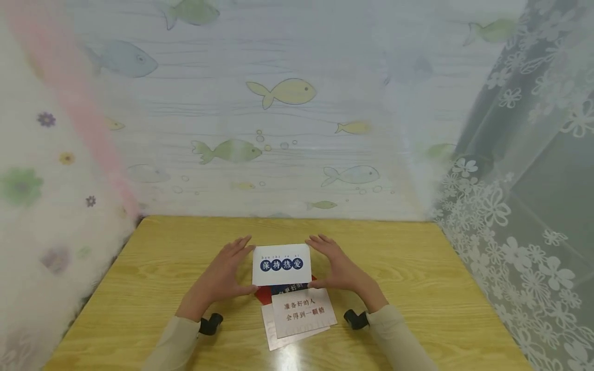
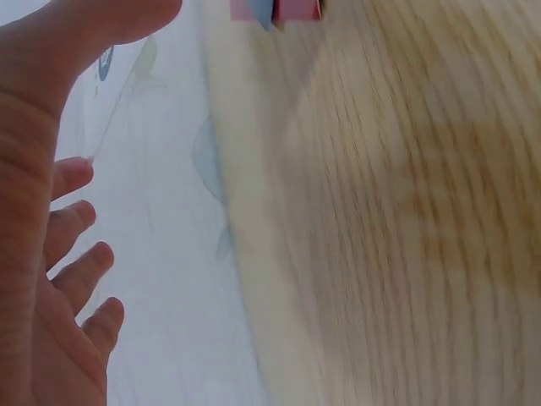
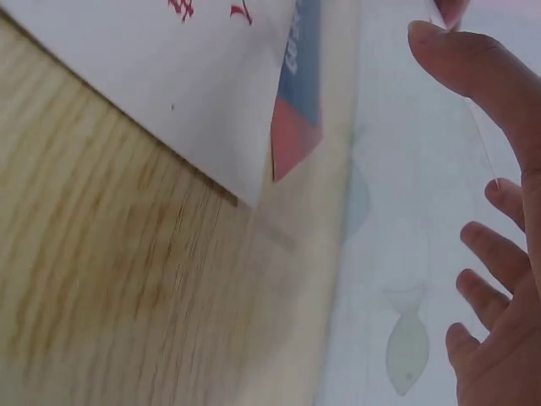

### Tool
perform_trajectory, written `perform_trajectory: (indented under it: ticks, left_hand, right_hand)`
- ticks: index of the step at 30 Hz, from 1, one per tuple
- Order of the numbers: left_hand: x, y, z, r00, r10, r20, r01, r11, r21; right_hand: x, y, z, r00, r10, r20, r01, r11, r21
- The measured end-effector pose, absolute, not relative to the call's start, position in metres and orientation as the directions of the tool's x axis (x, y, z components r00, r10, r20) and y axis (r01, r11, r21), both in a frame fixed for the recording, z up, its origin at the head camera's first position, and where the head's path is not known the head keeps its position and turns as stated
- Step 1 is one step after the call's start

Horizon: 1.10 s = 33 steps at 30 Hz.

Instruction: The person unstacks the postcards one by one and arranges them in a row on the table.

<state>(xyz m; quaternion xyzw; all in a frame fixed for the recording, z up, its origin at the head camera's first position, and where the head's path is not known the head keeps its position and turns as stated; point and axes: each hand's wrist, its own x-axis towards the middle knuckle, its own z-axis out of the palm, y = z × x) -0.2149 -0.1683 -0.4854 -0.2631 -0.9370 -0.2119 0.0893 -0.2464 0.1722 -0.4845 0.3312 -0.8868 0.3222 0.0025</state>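
Observation:
A white card (image 1: 281,252) with white Chinese characters in dark blue circles is held up by both hands in the head view. My left hand (image 1: 220,278) grips its left corners, thumb below and index finger above; the other fingers are spread. At the right corners, my right hand (image 1: 343,270) grips it the same way. The left wrist view shows the card (image 2: 101,93) edge-on beside the left thumb. Below the raised card lie a pale card with Chinese writing (image 1: 303,327), a pinkish card (image 1: 273,330) under it, a dark blue card (image 1: 290,290) and a red piece (image 1: 263,295).
The cards lie on a wood-grain table (image 1: 399,257). Behind it hangs a pale fish-patterned backdrop (image 1: 287,175), and a white floral lace curtain (image 1: 506,257) borders the right side. Black wrist devices (image 1: 211,324) sit on both forearms.

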Motion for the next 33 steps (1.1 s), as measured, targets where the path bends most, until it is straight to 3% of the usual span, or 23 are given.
perform_trajectory:
  ticks: [11, 33]
  left_hand:
    - [-0.247, -0.171, -0.489, -0.837, 0.481, 0.263, 0.544, 0.786, 0.294]
    - [-0.306, -0.161, -0.508, -0.855, 0.49, 0.169, 0.518, 0.787, 0.334]
  right_hand:
    - [-0.277, 0.169, -0.489, -0.781, -0.595, 0.187, -0.605, 0.651, -0.457]
    - [-0.329, 0.174, -0.498, -0.783, -0.615, 0.095, -0.602, 0.708, -0.369]
